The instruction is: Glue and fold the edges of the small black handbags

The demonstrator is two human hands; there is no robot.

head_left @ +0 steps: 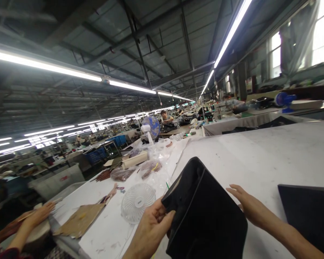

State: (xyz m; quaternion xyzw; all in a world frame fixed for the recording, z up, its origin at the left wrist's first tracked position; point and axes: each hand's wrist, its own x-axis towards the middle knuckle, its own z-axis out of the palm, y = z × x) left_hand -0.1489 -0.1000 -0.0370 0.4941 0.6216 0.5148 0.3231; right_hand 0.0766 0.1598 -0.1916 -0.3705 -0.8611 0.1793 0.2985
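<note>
My left hand (153,228) grips the edge of a black bag-like piece (210,212), thumb on the near side and fingers curled at its rim. The piece is tilted up above the white table (259,154), with a seam or ridge running down it and a fold at its top. What it is exactly cannot be made out. My right hand (247,205) is beside its right edge, fingers stretched out; some fingertips may lie behind the piece. Farther right, a flat black piece (309,216) lies on the table.
A small white fan (139,203) stands left of my left hand. Beyond it are plastic-wrapped pieces (151,168) and a bigger blue-bladed fan (151,126). At left, a co-worker's hands (40,214) are near a brown cardboard sheet (82,217). A blue fan (284,100) is at the far right.
</note>
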